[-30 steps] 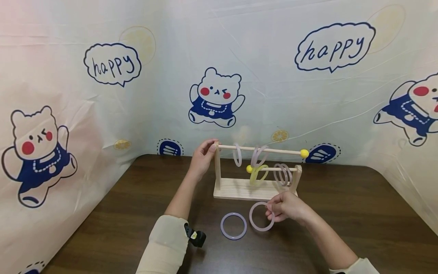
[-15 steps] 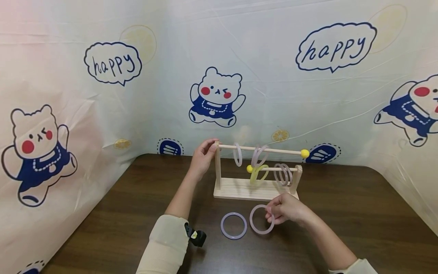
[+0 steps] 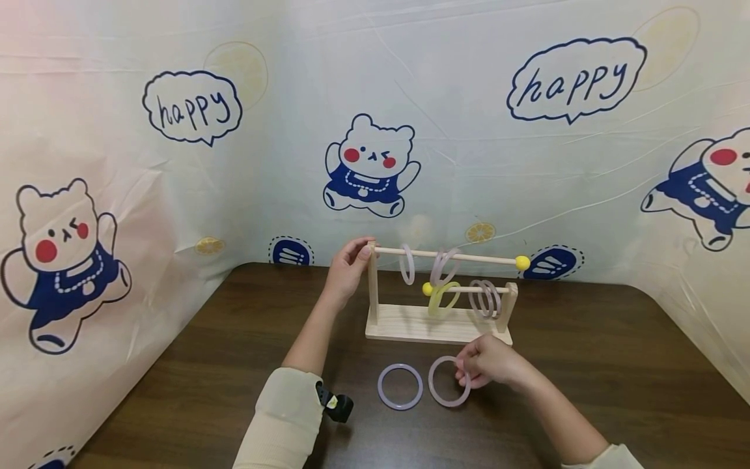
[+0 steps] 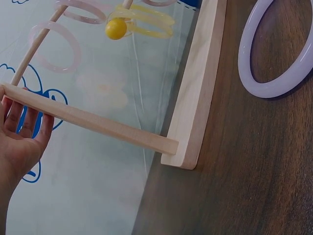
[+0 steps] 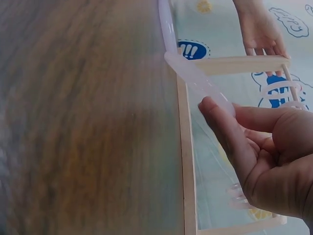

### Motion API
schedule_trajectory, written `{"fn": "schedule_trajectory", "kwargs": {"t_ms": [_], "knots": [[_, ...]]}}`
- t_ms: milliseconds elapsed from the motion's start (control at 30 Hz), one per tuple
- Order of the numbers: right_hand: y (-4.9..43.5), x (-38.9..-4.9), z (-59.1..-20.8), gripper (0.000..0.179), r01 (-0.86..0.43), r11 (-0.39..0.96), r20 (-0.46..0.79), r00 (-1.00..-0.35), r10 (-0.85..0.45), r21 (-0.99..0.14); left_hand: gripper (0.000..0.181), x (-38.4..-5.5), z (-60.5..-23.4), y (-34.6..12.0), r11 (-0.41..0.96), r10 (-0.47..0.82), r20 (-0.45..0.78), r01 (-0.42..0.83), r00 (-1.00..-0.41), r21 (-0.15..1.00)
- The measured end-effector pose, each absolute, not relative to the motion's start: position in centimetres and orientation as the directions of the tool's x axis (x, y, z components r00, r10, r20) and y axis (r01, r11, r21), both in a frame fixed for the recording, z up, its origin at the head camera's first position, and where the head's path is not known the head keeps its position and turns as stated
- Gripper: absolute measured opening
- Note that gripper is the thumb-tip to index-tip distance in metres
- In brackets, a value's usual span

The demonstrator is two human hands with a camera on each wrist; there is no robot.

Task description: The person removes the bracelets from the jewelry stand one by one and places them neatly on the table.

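Note:
My left hand grips the top of the left post of a wooden stand, its fingers behind the wood in the left wrist view. With thumb and fingers my right hand pinches the right side of a pale pink ring in front of the stand. In the right wrist view that ring tilts, its low end close over the table. Left of it, a lilac ring lies flat on the table. Pale rings hang from the upper rod; yellow rings and several pinkish ones hang from the lower rod.
The stand's flat base rests on the dark wooden table. Yellow balls cap the free ends of the upper rod and lower rod. A printed curtain encloses the table behind and at the sides.
My right hand has lowered slightly toward me with the pale pink ring, bringing it level with the lilac ring. The left hand and the stand have stayed in place.

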State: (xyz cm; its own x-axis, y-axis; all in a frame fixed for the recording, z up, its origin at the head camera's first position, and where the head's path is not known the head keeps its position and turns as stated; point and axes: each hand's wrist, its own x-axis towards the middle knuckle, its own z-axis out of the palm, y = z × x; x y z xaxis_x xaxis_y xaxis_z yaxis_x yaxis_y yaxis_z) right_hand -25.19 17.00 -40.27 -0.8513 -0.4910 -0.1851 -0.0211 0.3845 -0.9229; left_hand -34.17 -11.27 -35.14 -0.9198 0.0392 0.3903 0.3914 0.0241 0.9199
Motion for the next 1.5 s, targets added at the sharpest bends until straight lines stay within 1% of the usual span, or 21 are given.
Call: {"fn": "schedule_trajectory", "kwargs": {"t_ms": [133, 333, 433, 633, 1067, 1267, 1500], "knots": [[16.90, -25.03, -40.37, 0.012, -0.069, 0.475, -0.179, -0.871, -0.457, -0.877, 0.034, -34.22, -35.15, -11.28, 0.021, 0.040, 0.393, 0.394, -0.919, 0.919], [16.53, -24.77, -40.35, 0.013, -0.138, 0.652, -0.144, -0.922, -0.359, -0.745, 0.030, -34.22, -35.18, -11.30, 0.011, 0.046, 0.411, 0.412, -0.911, 0.911], [16.40, -24.69, -40.40, 0.015, -0.143, 0.702, -0.130, -0.938, -0.320, -0.697, 0.030, -34.20, -35.17, -11.30, 0.006, 0.048, 0.419, 0.420, -0.907, 0.907], [16.33, -24.67, -40.42, 0.018, -0.134, 0.746, -0.126, -0.951, -0.281, -0.653, 0.031, -34.20, -35.10, -11.31, 0.010, 0.051, 0.409, 0.410, -0.911, 0.912], [16.46, -24.78, -40.44, 0.020, -0.127, 0.818, -0.116, -0.966, -0.229, -0.561, 0.034, -34.14, -35.09, -11.32, 0.001, 0.053, 0.401, 0.401, -0.915, 0.916], [16.55, -24.77, -40.41, 0.020, -0.130, 0.820, -0.109, -0.968, -0.227, -0.557, 0.032, -34.15, -35.16, -11.29, 0.002, 0.047, 0.410, 0.411, -0.911, 0.912], [16.49, -24.84, -40.22, 0.020, -0.139, 0.810, -0.071, -0.974, -0.217, -0.570, 0.031, -34.26, -35.23, -11.33, 0.021, 0.042, 0.406, 0.407, -0.913, 0.913]]}}
